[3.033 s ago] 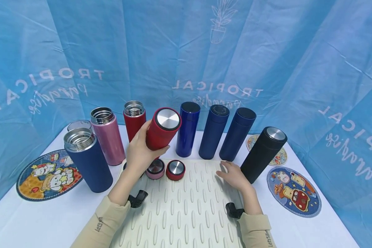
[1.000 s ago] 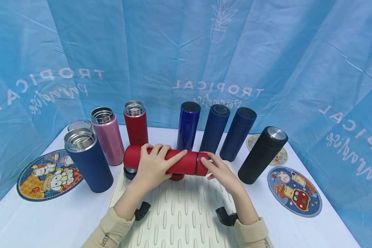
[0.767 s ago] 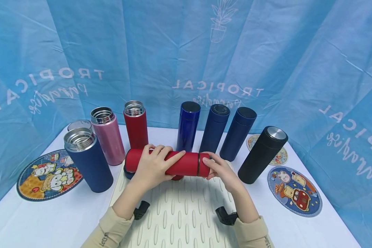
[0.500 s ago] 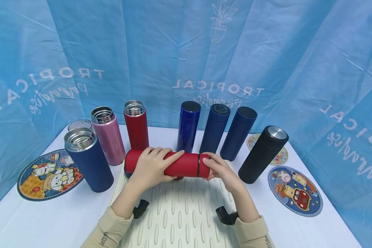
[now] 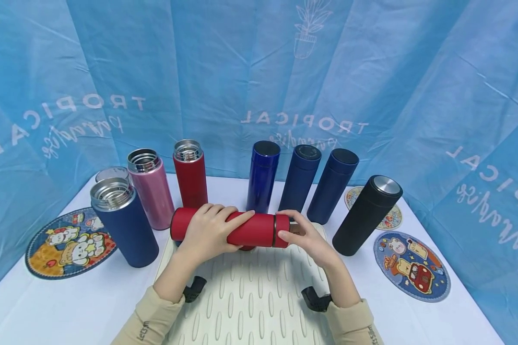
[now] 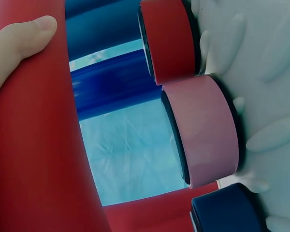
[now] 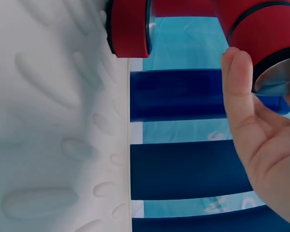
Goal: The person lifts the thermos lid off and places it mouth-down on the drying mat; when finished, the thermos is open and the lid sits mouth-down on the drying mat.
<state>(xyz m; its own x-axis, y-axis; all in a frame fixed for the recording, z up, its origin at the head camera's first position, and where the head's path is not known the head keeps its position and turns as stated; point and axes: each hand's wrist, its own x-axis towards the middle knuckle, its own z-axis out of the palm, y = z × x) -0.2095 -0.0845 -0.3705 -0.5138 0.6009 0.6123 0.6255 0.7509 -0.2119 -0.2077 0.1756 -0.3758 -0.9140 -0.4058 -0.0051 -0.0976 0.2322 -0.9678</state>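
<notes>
A red thermos bottle is held level above the cream ridged mat, its capped end toward the right. My left hand grips the body from above, and the thumb shows along its side in the left wrist view. At the other end my right hand holds the red lid between thumb and fingers. The right wrist view shows the lid's silver top; some of those fingers are hidden. Beneath the bottle, a loose red lid, pink lid and blue lid rest on the mat.
Open-necked blue, pink and red thermoses stand at the left. Behind and to the right are a glossy blue bottle, two navy bottles and a black bottle. Cartoon coasters lie on both sides.
The left hand has lowered the red thermos and turned it level. My right hand has come up from the mat to its lid, and the thumb has since shifted on the lid.
</notes>
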